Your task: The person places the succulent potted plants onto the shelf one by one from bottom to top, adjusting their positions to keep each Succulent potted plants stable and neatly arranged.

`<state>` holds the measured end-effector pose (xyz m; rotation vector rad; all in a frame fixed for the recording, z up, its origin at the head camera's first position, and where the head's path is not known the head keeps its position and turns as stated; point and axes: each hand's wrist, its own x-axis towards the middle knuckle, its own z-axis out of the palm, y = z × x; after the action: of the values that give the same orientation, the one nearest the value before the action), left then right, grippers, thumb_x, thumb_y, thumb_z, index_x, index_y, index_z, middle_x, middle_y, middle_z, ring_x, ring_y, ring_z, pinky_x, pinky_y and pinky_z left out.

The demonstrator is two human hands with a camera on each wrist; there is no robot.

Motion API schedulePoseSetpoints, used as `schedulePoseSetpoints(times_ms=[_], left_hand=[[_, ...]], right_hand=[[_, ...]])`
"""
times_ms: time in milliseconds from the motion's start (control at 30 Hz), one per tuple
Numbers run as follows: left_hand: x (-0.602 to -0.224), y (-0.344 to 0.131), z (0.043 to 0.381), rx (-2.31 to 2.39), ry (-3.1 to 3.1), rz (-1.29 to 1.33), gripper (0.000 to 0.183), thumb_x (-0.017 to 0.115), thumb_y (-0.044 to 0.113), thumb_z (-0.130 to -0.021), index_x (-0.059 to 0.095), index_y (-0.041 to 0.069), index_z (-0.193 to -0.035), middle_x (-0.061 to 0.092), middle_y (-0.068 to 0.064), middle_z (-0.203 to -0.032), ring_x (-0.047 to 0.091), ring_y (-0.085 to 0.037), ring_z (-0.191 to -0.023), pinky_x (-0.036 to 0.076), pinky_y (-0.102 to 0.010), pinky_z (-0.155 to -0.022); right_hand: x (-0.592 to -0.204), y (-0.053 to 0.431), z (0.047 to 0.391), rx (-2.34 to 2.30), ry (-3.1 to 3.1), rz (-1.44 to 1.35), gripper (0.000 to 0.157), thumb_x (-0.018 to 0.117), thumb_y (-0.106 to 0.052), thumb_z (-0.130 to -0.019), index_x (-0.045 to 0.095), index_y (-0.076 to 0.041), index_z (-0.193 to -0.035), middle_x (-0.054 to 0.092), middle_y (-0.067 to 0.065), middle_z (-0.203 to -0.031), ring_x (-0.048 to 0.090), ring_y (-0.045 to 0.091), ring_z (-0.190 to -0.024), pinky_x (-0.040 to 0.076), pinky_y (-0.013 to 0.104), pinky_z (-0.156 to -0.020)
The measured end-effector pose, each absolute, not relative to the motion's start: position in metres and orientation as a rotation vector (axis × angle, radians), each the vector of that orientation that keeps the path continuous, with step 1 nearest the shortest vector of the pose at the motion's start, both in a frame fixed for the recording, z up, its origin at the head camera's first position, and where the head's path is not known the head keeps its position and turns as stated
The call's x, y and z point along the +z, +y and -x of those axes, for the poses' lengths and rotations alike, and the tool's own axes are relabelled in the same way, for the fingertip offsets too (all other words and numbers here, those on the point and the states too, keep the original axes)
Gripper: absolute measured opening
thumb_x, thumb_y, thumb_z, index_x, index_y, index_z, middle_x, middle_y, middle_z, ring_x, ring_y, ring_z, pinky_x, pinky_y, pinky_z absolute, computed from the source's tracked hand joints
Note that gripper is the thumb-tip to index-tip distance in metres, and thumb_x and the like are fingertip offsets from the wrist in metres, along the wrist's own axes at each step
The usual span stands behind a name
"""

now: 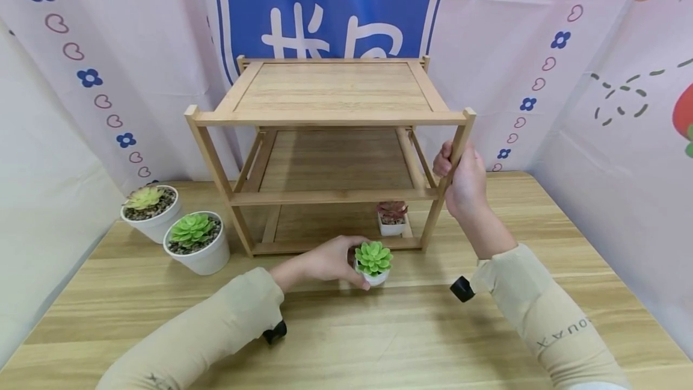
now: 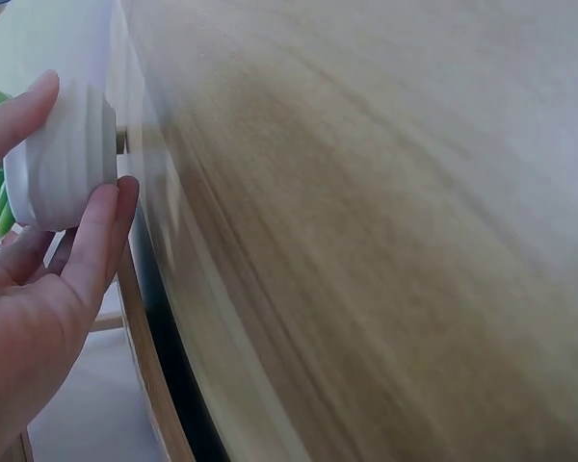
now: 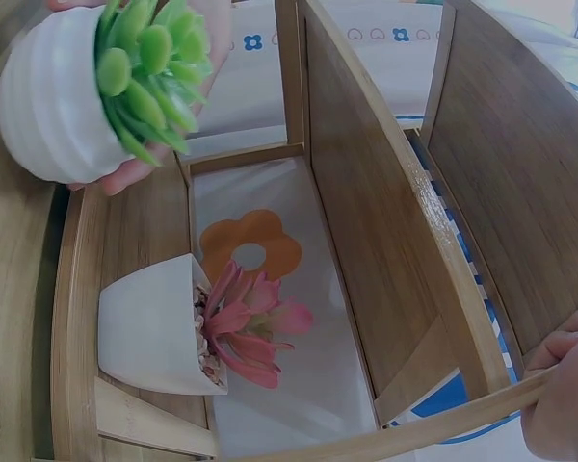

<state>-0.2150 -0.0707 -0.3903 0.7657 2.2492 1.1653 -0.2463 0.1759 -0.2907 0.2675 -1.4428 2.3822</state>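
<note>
My left hand (image 1: pixel 337 259) grips a small round white pot (image 2: pixel 65 159) with a bright green succulent (image 1: pixel 373 258), in front of the wooden shelf's lowest board. In the left wrist view the thumb and fingers lie around the ribbed pot. My right hand (image 1: pixel 467 182) is curled around the right front post (image 1: pixel 453 158) of the three-tier wooden shelf (image 1: pixel 330 118). On the bottom tier, at its right end, stands a square white pot (image 3: pixel 154 327) with a red-pink succulent (image 3: pixel 255 322). The right wrist view shows the green succulent's pot close to that bottom tier.
Two larger white pots with succulents, one yellow-green (image 1: pixel 153 210) and one green (image 1: pixel 198 242), stand on the wooden table (image 1: pixel 379 342) left of the shelf. A patterned cloth (image 1: pixel 492 23) with a blue panel hangs behind. Black wrist devices (image 1: pixel 462 289) project below the sleeves.
</note>
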Motion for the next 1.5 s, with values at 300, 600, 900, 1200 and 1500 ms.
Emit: schedulePoseSetpoints(times_ms=[300,600,900,1200,1500], left_hand=[[-0.384,-0.078,0.213,1.224,2.281,-0.715,0.079,0.090,0.013,-0.077,0.052,-0.003,-0.145,0.062,-0.012,-0.133,0.061,-0.020,-0.113,0.049,-0.042,-0.104],[-0.383,-0.087,0.214,1.238,2.327,-0.711,0.081,0.090,0.016,-0.078,0.050,-0.004,-0.145,0.065,-0.011,-0.126,0.062,-0.020,-0.109,0.051,-0.039,-0.099],[-0.381,-0.100,0.213,1.273,2.315,-0.673,0.081,0.089,0.016,-0.080,0.048,-0.003,-0.147,0.067,-0.007,-0.118,0.062,-0.018,-0.103,0.054,-0.035,-0.091],[-0.381,-0.109,0.213,1.313,2.333,-0.621,0.082,0.089,0.016,-0.080,0.047,-0.005,-0.147,0.066,-0.010,-0.120,0.062,-0.022,-0.107,0.054,-0.037,-0.093],[-0.379,-0.118,0.209,1.343,2.364,-0.535,0.082,0.089,0.018,-0.080,0.048,-0.004,-0.147,0.066,-0.009,-0.120,0.062,-0.025,-0.109,0.053,-0.042,-0.096]], right_hand=[[-0.291,0.176,0.246,2.375,-1.458,-0.265,0.047,0.028,-0.017,-0.112,0.051,-0.013,-0.072,0.042,-0.004,-0.057,0.036,0.009,-0.051,0.028,0.020,-0.053],[-0.291,0.175,0.246,2.382,-1.451,-0.286,0.046,0.027,-0.016,-0.112,0.051,-0.013,-0.073,0.042,-0.004,-0.057,0.036,0.008,-0.052,0.028,0.020,-0.053],[-0.291,0.174,0.246,2.387,-1.454,-0.244,0.047,0.028,-0.017,-0.112,0.051,-0.013,-0.072,0.042,-0.003,-0.057,0.037,0.009,-0.052,0.029,0.019,-0.053],[-0.290,0.175,0.245,2.380,-1.455,-0.252,0.047,0.028,-0.016,-0.112,0.051,-0.013,-0.071,0.042,-0.003,-0.056,0.037,0.009,-0.051,0.029,0.019,-0.053],[-0.290,0.175,0.245,2.389,-1.447,-0.262,0.047,0.028,-0.017,-0.112,0.051,-0.013,-0.071,0.042,-0.003,-0.056,0.037,0.009,-0.051,0.029,0.019,-0.053]])
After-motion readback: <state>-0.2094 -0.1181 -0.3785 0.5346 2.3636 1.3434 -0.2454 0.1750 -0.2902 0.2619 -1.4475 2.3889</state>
